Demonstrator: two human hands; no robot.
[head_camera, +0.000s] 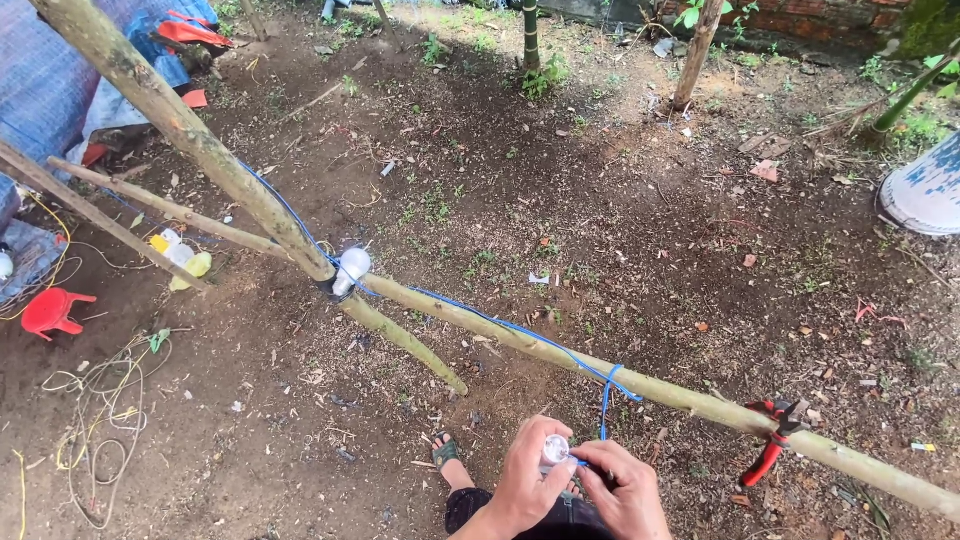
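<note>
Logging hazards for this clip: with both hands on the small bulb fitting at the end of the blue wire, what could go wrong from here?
1. The left hand and right hand pinch a small bulb on the blue wire; it might slip and break on the ground.
2. The wire hangs loosely from the pole; a tug could strain the other bulb.
3. The red pliers hooked on the pole could fall near the sandalled foot.

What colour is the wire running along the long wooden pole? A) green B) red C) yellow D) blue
D: the wire lying along the pole is blue, and it drops down to the small bulb that the left hand and right hand hold.
</note>
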